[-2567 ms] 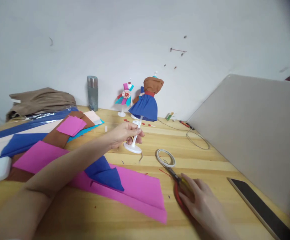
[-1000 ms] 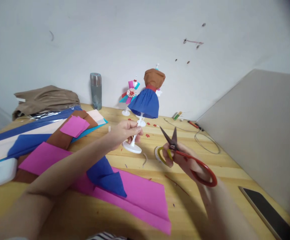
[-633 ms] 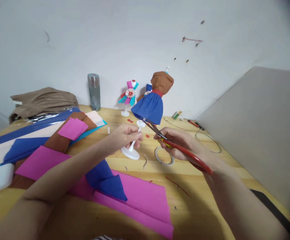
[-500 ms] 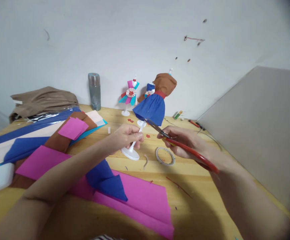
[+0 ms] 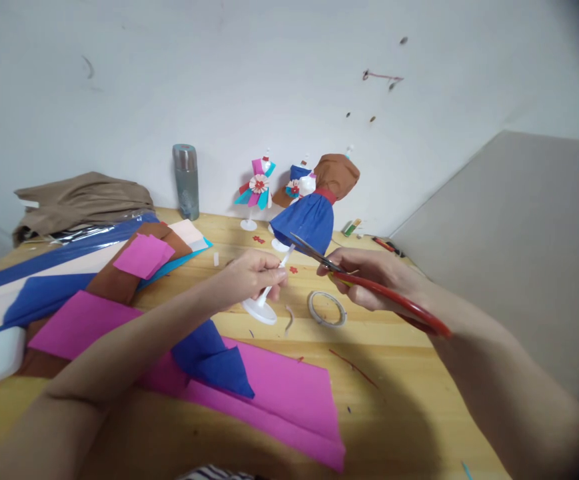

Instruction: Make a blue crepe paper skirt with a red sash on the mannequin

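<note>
My left hand (image 5: 262, 275) grips the thin white stem of a mini dress form stand (image 5: 260, 312), tilted over the table. On the form is a paper dress (image 5: 303, 219) with a blue skirt, a red waistband and a brown top. My right hand (image 5: 369, 275) is closed around red-handled scissors (image 5: 394, 293). Their blades reach to the lower hem of the blue skirt. I cannot tell whether the blades touch the paper.
Two smaller dressed forms, one with a cream flower (image 5: 259, 184), stand by the wall beside a grey flask (image 5: 186, 183). Pink paper (image 5: 294, 393) and blue paper (image 5: 216, 360) lie in front. A tape roll (image 5: 327, 309) rests below my right hand. Brown cloth (image 5: 86, 197) is heaped at left.
The dress has tipped slightly further right and away from the small forms behind it. My right hand and the scissors have shifted a little, still by the hem.
</note>
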